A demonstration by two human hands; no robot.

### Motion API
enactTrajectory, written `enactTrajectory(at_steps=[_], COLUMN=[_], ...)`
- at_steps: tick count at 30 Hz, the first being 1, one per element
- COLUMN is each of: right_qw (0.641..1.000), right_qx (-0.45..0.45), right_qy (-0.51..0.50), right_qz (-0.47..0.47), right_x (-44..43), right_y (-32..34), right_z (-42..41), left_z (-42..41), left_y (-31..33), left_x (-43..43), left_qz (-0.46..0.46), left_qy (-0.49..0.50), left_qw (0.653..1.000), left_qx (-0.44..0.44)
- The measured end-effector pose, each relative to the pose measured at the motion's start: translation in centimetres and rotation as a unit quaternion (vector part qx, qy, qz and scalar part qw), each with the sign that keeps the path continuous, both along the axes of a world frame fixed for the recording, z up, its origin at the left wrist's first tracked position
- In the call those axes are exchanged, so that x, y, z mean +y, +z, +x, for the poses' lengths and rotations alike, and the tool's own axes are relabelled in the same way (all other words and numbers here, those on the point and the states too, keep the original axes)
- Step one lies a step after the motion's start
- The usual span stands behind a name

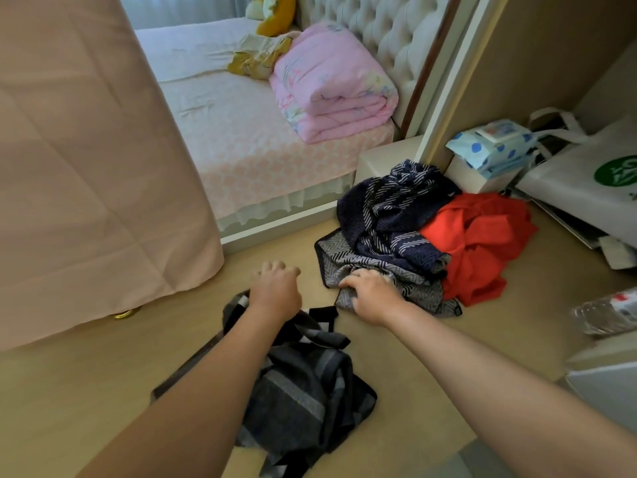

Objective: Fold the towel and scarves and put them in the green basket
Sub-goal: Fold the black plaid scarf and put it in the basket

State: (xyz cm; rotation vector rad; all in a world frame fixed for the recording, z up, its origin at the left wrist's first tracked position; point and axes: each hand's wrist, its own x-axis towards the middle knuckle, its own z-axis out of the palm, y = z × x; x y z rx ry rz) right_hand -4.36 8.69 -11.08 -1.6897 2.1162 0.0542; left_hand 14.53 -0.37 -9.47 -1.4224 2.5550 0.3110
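Note:
A crumpled navy scarf with grey zigzag stripes [389, 215] lies on the wooden floor, its grey underside spread toward me. My right hand [370, 293] grips that grey edge. A red cloth [479, 246] is heaped against the scarf's right side. A dark grey and black striped scarf [303, 398] lies bunched on the floor below my arms. My left hand [275, 286] hovers over the floor with fingers curled, holding nothing that I can see. No green basket is in view.
A bed [248, 146] with a folded pink quilt [331, 84] stands behind. A pink draped cover [86, 167] hangs at left. A white shopping bag [586, 188], a wet-wipes pack [493, 146] and a plastic bottle [606, 313] crowd the right side.

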Motion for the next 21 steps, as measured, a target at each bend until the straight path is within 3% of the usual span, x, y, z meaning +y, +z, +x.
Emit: enactTrajectory(at_steps=[3,6,12,21], right_qw=[0.987,0.973,0.97,0.977], right_qx=[0.122,0.172,0.201,0.177], right_qy=[0.078,0.096,0.064,-0.009], right_qz=[0.065,0.122,0.12,0.115], right_x=[0.8,0.6,-1.4,-6.2], right_y=[-1.2,-3.1,-5.2,-5.0], right_z=[-2.6,-5.5,-11.8,-15.8], left_z=[-4.4,-8.4,-13.7,-16.1], left_y=[-0.7,-2.0,-4.9,-6.2], left_x=[0.5,0.7,-0.9,-3.8], left_qz=[0.015,0.079,0.158,0.126], left_qy=[-0.09,-0.126,-0.141,-0.113], left_qw=[0.996,0.989,0.976,0.985], left_qx=[0.015,0.005,-0.043,0.03])
